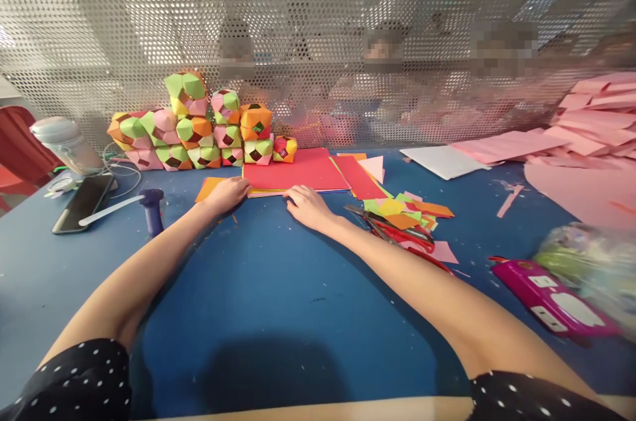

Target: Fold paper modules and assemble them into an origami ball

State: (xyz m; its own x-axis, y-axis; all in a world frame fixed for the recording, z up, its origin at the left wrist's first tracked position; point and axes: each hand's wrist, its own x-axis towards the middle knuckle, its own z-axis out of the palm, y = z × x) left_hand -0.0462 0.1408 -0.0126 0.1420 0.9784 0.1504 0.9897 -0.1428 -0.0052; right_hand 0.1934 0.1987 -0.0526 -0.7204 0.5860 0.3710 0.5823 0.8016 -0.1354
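A stack of colored paper with a red sheet (298, 169) on top lies across the far middle of the blue table. My left hand (229, 194) rests at the near left corner of this stack, palm down, with its fingertips against the edge. An orange sheet (206, 187) sticks out behind that wrist. At the stack's near edge, my right hand (309, 205) lies palm down, its fingers slightly bent and apart, touching the paper. Neither hand has lifted a sheet. Beside my right forearm are scissors (420, 239) with red handles and a heap of paper scraps (405, 209).
Folded paper balls (199, 132) are stacked against the perforated metal screen (318, 23). At left stand a bottle (67, 142), a phone (83, 203) and a purple hammer-shaped object (153, 209). Right: pink paper (596, 122), a magenta case (551, 298) and a plastic bag (591, 262).
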